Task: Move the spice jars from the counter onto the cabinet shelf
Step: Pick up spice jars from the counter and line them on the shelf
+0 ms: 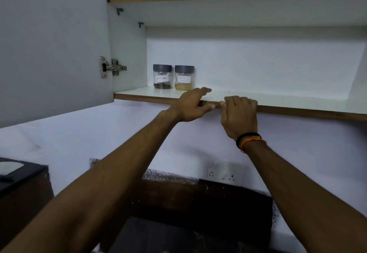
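- Resting at the shelf (139,93) edge, the left hand (191,106) lies flat and the right hand (239,113) loosely curled; neither holds anything.
- Two spice jars (173,77) stand on the shelf at back left; set the next one beside them, upright.

White shelf (238,95); two grey-lidded jars (173,77) standing.

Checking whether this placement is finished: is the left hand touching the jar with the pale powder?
Apart. The head view shows the left hand resting on the shelf edge, with bare white shelf visible between its fingers and the pale powder jar.
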Tool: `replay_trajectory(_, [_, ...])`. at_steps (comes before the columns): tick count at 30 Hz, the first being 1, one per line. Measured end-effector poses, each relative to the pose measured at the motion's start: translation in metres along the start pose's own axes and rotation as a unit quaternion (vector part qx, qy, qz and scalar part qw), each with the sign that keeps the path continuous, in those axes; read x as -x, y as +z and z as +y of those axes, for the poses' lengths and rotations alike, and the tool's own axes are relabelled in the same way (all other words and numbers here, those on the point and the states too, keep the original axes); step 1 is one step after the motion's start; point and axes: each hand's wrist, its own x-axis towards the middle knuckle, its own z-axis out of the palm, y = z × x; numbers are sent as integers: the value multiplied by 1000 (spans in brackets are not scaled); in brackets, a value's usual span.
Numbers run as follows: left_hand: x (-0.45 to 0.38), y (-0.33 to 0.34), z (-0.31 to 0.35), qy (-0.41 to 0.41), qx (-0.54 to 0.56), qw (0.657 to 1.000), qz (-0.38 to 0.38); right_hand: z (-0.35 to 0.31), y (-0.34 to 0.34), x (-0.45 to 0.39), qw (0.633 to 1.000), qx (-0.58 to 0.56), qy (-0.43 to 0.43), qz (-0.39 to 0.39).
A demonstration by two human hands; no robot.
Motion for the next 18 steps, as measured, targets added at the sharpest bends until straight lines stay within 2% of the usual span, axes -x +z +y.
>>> replay_trajectory(5, [46,27,9,36,-90,993,74,-1,-8,27,999,-42,-21,1])
replay_trajectory(8, [68,48,15,33,-83,992,89,-9,-14,48,998,-62,-6,-10])
replay_trajectory(10, [83,67,17,29,-70,995,63,-13,-13,71,998,-58,2,-19])
replay_trajectory(13, [112,103,16,7,-54,998,-14,-17,-1,118,994,-98,35,-44])
replay_trajectory(18, [165,162,13,-58,-46,986,-147,-24,27,209,968,-160,79,-176])
